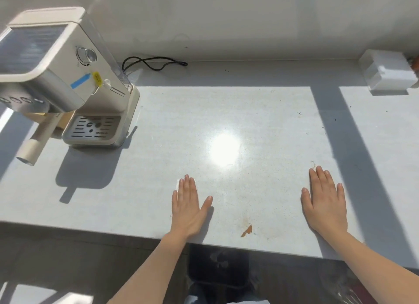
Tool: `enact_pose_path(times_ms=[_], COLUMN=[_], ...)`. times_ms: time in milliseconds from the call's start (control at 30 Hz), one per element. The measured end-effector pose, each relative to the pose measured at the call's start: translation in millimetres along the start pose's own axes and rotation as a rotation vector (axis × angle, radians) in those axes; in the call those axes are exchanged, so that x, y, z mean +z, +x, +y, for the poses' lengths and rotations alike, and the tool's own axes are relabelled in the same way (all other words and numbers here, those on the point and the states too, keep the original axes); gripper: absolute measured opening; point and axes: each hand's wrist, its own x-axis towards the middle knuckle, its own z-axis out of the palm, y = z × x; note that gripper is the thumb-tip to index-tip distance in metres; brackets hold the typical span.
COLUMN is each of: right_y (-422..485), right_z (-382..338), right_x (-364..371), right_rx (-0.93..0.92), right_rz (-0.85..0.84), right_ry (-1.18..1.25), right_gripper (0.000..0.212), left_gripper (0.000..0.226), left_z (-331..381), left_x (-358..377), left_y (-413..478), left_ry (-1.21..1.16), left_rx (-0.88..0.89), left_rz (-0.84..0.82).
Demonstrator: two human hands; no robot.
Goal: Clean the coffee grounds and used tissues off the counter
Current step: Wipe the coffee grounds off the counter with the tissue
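Note:
Both my hands lie flat, palms down, on the pale grey counter near its front edge. My left hand holds nothing, fingers slightly spread. My right hand is likewise flat and holds nothing. A few dark coffee specks dot the counter at the right, in and beside the shadow band. A small brown stain sits between my hands near the edge. No tissues show on the counter.
A cream espresso machine stands at the back left, its portafilter handle sticking forward. Its black cord lies by the wall. A clear tissue box sits at the back right. A dark bin stands below the counter edge.

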Motion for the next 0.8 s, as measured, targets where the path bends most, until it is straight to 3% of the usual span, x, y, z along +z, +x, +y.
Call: enact_pose_path(times_ms=[100, 233, 300, 500, 600, 700, 800], right_y=[0.1, 0.4, -0.2, 0.2, 0.0, 0.2, -0.3], right_z=[-0.3, 1.3, 0.7, 0.7, -0.4, 1.2, 2.8], right_x=[-1.8, -2.5, -2.1, -1.3, -0.4, 0.5, 1.3], right_rx=[0.0, -0.012, -0.019, -0.013, -0.013, -0.014, -0.014], right_rz=[-0.001, -0.008, -0.015, -0.015, -0.011, -0.016, -0.024], right_ry=[0.007, 0.004, 0.001, -0.006, -0.008, -0.017, -0.022], right_gripper=[0.062, 0.065, 0.066, 0.067, 0.066, 0.066, 0.066], left_gripper=[0.077, 0.074, 0.07, 0.065, 0.067, 0.07, 0.074], left_z=[42.9, 42.6, 21.0, -113.5, -138.3, -95.6, -24.4], left_x=[33.3, 37.5, 26.6, -44.5, -53.5, -34.0, 6.0], left_y=[-25.2, -28.3, -20.4, 18.5, 21.7, 15.7, -17.6], left_ry=[0.055, 0.059, 0.036, 0.069, 0.083, 0.134, 0.086], left_rx=[0.232, 0.26, 0.181, -0.296, -0.358, -0.268, -0.016], left_rz=[-0.07, -0.119, -0.064, 0.102, 0.125, 0.127, 0.027])
